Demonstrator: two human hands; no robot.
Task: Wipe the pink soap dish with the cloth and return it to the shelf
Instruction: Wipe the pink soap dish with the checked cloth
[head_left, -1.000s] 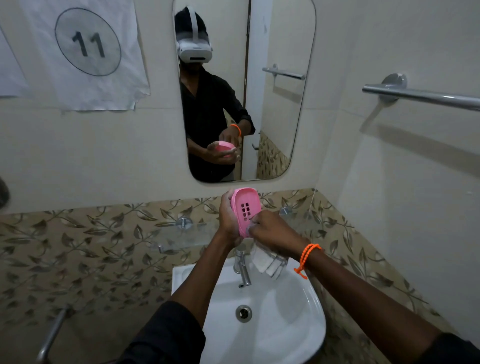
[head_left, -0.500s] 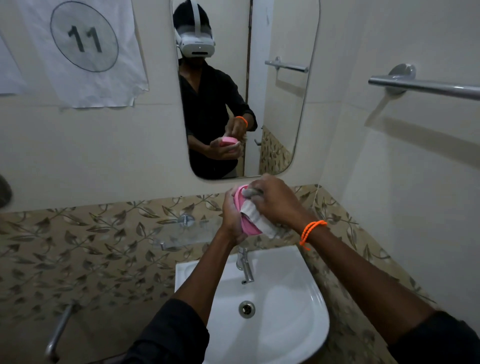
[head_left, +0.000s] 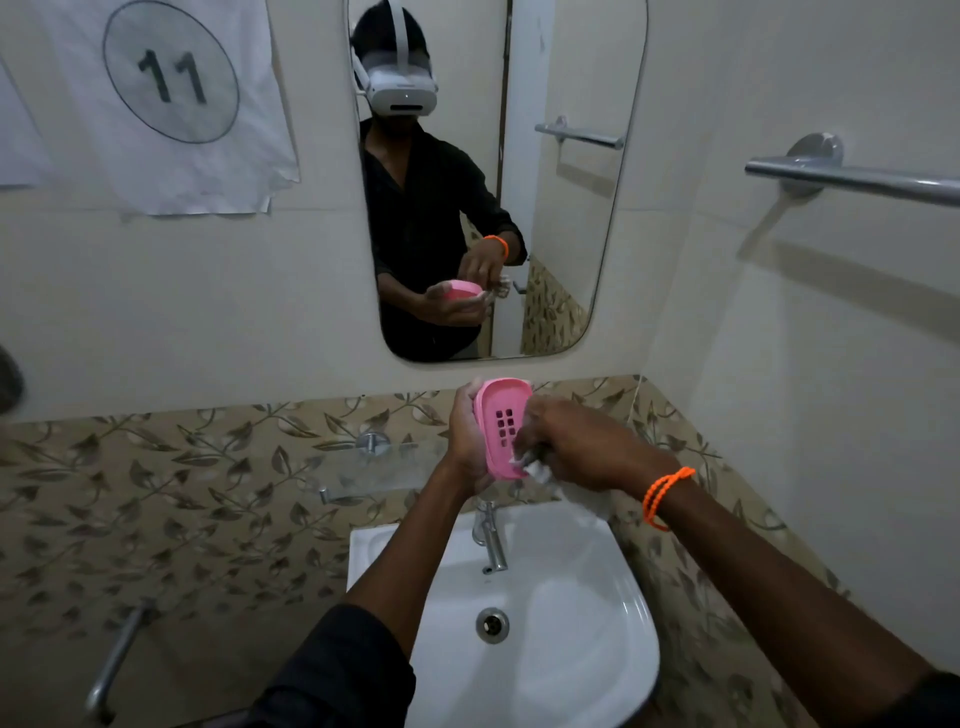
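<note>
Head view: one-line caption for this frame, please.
Over the white sink, the left hand holds the pink soap dish while the right hand wipes it with a cloth.

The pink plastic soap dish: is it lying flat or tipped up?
Tipped up: the pink plastic soap dish stands on end, drain holes facing the camera.

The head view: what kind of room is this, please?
Most likely a small bathroom. A white washbasin with a tap stands below a wall mirror, and a metal towel rail is fixed to the right wall.
</note>
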